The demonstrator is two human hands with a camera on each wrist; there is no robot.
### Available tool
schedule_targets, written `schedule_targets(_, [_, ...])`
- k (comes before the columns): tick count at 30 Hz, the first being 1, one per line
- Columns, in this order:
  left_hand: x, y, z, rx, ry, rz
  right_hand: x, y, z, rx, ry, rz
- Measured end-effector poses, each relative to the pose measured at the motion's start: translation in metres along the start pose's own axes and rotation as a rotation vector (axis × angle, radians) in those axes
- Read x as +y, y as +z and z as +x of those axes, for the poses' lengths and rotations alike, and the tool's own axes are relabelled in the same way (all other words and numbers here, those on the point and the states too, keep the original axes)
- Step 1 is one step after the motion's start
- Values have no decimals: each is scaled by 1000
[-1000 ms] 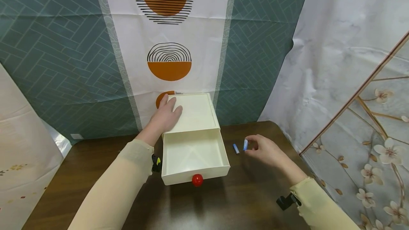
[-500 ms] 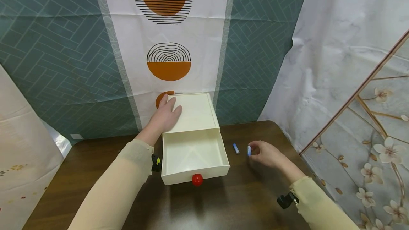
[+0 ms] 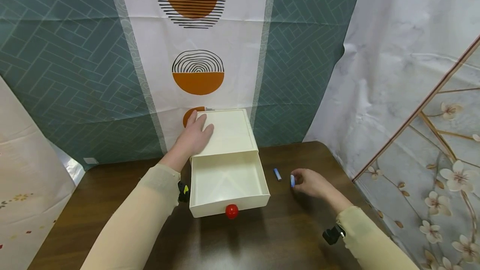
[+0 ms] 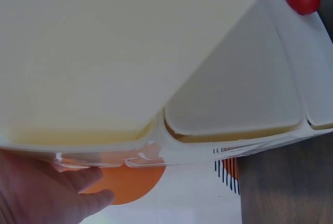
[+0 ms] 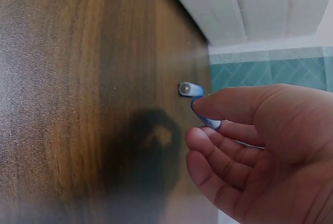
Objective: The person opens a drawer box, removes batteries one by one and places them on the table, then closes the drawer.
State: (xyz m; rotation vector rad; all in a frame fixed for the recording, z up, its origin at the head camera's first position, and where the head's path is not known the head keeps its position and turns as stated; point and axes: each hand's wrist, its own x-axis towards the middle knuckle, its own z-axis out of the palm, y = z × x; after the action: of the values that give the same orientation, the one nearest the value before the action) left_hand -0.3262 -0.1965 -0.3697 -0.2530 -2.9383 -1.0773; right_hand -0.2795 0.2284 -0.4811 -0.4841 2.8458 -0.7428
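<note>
My left hand rests with spread fingers on the top left of a cream drawer box. The box's drawer is pulled out and has nothing in it; a round red knob sits on its front. To the right of the box, my right hand pinches a small blue-and-white battery between thumb and fingers, low over the table. In the right wrist view the thumb covers part of this battery. A second, similar battery lies on the table just beside it, nearer the box.
The dark wooden table carries the box. Behind it hangs a green and white patterned cloth. A floral curtain borders the table on the right, and a pale cloth hangs at the left.
My right hand has shifted slightly right and toward me with the pinched battery, farther from the battery on the table. The left hand, box and drawer have stayed put.
</note>
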Motion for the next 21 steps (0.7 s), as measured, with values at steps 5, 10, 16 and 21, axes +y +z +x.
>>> schedule_targets(5, [-1,0,0,1,-2,-2,2,4,4,-16,30,-10])
schedule_targets(10, [-1,-1,0,-1,-3,-9,13,13,13,-22,31,-23])
schedule_targets(16, [1,0,-2,-1,1,-18,16,15,16,-37,6,3])
schedule_targets(21, [0,0,-1,1,-3,-24,63,38,40,-24,-67,-43])
